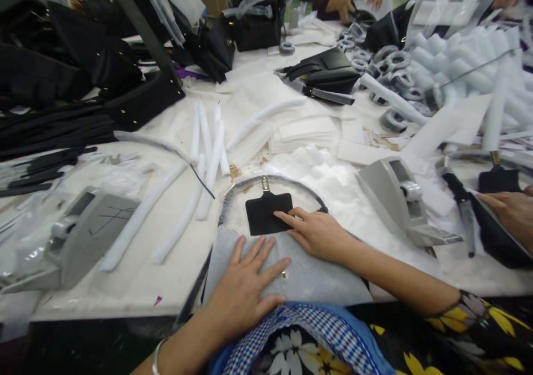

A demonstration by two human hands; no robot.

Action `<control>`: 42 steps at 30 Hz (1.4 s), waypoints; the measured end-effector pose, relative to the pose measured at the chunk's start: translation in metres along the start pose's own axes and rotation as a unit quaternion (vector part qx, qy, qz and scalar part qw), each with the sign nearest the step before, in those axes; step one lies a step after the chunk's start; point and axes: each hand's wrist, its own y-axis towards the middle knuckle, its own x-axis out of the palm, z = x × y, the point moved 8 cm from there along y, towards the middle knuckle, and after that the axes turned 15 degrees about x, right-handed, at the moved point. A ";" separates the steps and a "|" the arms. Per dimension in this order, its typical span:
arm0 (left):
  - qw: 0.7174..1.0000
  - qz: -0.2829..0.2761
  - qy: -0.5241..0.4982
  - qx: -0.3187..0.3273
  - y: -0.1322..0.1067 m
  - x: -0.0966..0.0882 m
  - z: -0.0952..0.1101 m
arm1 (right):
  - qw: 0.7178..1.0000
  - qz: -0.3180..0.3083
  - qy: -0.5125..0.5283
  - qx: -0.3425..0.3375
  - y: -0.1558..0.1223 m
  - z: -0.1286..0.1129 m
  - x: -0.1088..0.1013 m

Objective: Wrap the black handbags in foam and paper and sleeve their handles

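Note:
My left hand (245,286) lies flat with fingers spread on a grey-white fabric sheet (316,280) at the table's near edge. My right hand (318,233) rests on the same sheet, index finger stretched out onto a small black leather tab (264,213) with a metal clasp (265,184) at its top. A dark strap (250,186) curves around the tab. Neither hand holds anything.
Two grey tape dispensers, one (79,236) at left and another (395,197) at right. White foam tubes (208,158) lie mid-table, black bags (325,69) and straps (45,136) behind. Another person's hand (514,214) works at the right edge; other people sit at the far side.

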 end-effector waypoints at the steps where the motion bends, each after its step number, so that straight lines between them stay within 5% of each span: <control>1: 1.000 -0.001 -0.006 -0.003 0.000 0.000 0.000 | 1.000 0.005 0.001 -0.003 -0.001 0.000 0.000; 7: 1.000 0.009 0.009 -0.007 0.001 0.001 -0.001 | 0.996 0.021 0.081 -0.015 0.002 0.000 -0.012; 17: 0.998 0.050 0.037 -0.003 -0.001 0.003 0.002 | 0.978 0.065 0.159 0.115 0.087 -0.011 -0.041; 23: 0.995 0.095 0.036 0.008 -0.004 0.000 0.002 | 0.971 0.091 0.220 0.030 0.009 -0.029 -0.060; 28: 0.989 0.142 0.035 0.012 -0.007 -0.006 0.005 | 0.967 0.063 0.226 -0.101 -0.055 -0.040 -0.034; 38: 0.937 0.309 0.158 0.052 -0.031 -0.024 0.032 | 0.975 0.111 0.071 -0.178 -0.074 -0.045 0.006; 42: 0.929 0.297 0.180 0.128 -0.032 -0.022 0.047 | 0.972 0.133 0.063 -0.185 -0.078 -0.048 0.008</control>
